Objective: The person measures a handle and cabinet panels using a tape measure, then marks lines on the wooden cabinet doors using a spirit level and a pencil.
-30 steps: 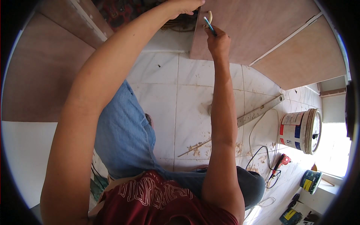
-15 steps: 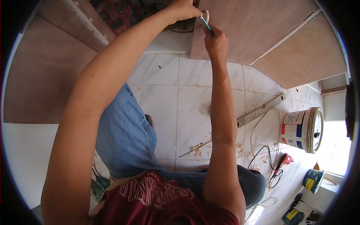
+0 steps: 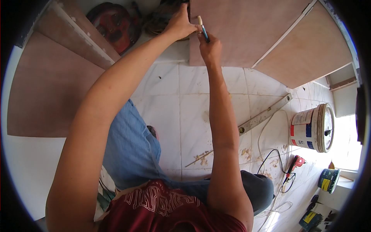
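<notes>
My left hand (image 3: pixel 181 25) is at the left edge of an upright wooden panel (image 3: pixel 239 31), thumb stretched toward the pen, fingers apart along the edge. A thin blue pen-like tool (image 3: pixel 205 33) is held in my right hand (image 3: pixel 211 49), its pale tip pointing up near my left thumb. Just above the tip, a curved cream-coloured piece (image 3: pixel 199 20) shows against the panel; whether it is a handle fixed there, I cannot make out.
On the tiled floor lie a metal level (image 3: pixel 264 115), a thin stick (image 3: pixel 199 158), wood shavings and a red corded power tool (image 3: pixel 296 163). A white bucket (image 3: pixel 309 128) lies to the right, with green tubs (image 3: pixel 329 180) beyond. Another red tool (image 3: pixel 114 27) is inside the cabinet opening.
The view has shifted slightly. My left hand has come down beside the panel edge, its thumb now close to the pen tip. My right hand still holds the pen-like tool.
</notes>
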The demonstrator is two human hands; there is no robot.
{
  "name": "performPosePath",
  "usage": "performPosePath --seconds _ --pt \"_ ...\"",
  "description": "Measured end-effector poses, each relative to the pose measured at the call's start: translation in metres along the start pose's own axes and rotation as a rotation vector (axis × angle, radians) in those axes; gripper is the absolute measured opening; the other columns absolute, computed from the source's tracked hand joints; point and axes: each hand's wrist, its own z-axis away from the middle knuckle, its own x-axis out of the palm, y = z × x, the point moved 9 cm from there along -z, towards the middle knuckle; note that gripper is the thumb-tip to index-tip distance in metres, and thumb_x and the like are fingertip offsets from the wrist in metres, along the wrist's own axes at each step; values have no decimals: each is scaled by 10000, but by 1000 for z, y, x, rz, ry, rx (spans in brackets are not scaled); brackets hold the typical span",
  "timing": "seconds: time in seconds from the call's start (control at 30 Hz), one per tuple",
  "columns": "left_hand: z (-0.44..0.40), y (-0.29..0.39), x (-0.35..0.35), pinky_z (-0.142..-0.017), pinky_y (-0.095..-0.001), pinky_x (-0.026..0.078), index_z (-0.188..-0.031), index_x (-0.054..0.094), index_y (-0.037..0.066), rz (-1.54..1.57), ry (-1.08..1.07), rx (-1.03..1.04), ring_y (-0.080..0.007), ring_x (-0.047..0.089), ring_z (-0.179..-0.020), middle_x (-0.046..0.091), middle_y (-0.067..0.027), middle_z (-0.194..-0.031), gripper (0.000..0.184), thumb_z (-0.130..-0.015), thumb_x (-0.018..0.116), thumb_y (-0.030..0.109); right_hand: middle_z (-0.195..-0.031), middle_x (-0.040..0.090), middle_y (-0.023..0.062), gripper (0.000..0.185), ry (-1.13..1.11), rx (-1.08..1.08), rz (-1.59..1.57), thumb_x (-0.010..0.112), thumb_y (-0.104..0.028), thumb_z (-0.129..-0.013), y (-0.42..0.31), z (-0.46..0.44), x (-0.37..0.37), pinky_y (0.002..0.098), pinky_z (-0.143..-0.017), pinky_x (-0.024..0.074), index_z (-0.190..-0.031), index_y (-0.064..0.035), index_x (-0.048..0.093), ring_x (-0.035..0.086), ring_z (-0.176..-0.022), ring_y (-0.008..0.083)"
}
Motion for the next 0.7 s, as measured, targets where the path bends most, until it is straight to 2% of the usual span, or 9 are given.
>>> performPosePath --seconds 0.2,0.3,0.37,0.4,0.47,0.5,0.57,0.63,0.7 --pt "-6 -9 6 -1035 -403 462 -1445 361 18 115 -38 34 -312 579 -1261 597 -199 -1353 1029 -685 915 435 -754 660 232 222 -11 44 -101 711 -209 -907 11 -4 7 399 -681 500 -1066 -59 750 623 -649 308" --pt "-15 -24 12 -1020 -388 473 -1435 386 16 183 -8 71 -273 613 -1215 608 -172 -1346 959 -731 895 422 -721 645 227 236 99 4 -258 700 -230 -913 23 -3 3 401 -670 495 -1056 -47 742 603 -627 328" --pt "-17 -29 14 -1016 -384 477 -1421 408 11 163 48 132 -259 637 -1174 608 -156 -1347 899 -768 873 417 -757 656 234 250 156 155 -143 684 -252 -914 52 20 -20 429 -695 503 -1021 -31 733 632 -680 356" --pt "-17 -30 15 -972 -381 521 -1416 442 -4 127 12 73 -253 660 -1124 600 -168 -1350 770 -859 801 389 -775 661 237 261 190 227 -84 676 -263 -915 67 32 -36 442 -707 508 -1004 -23 728 647 -707 370" --pt "-26 -48 25 -923 -360 554 -1428 448 -8 132 15 -27 -243 662 -1118 607 -171 -1335 710 -906 745 372 -882 682 240 289 172 266 333 653 -287 -904 120 66 -58 503 -759 513 -961 -9 712 671 -840 412" --pt "-22 -44 24 -881 -339 576 -1444 442 -8 107 -29 -80 -233 669 -1102 616 -178 -1313 688 -933 710 366 -980 691 224 272 127 330 431 646 -282 -885 157 85 -68 539 -804 513 -937 -24 717 664 -949 423" --pt "-19 -35 18 -840 -319 597 -1462 430 -16 120 -81 -156 -222 678 -1075 630 -187 -1277 685 -957 678 374 -1007 713 240 308 107 517 619 649 -311 -837 211 121 -99 535 -838 533 -951 -40 741 677 -972 436" --pt "-17 -37 19 -843 -321 595 -1467 417 -29 207 -95 -206 -219 685 -1051 639 -193 -1252 723 -949 683 400 -1036 717 234 313 36 616 683 636 -303 -837 222 146 -126 529 -848 538 -948 -31 743 681 -982 432" --pt "-13 -41 25 -799 -309 586 -1328 495 -54 233 -92 -272 -195 699 -932 672 -163 -1144 636 -942 689 414 -1045 720 233 306 -39 708 727 627 -290 -841 236 160 -145 524 -853 540 -940 -26 745 684 -986 431"
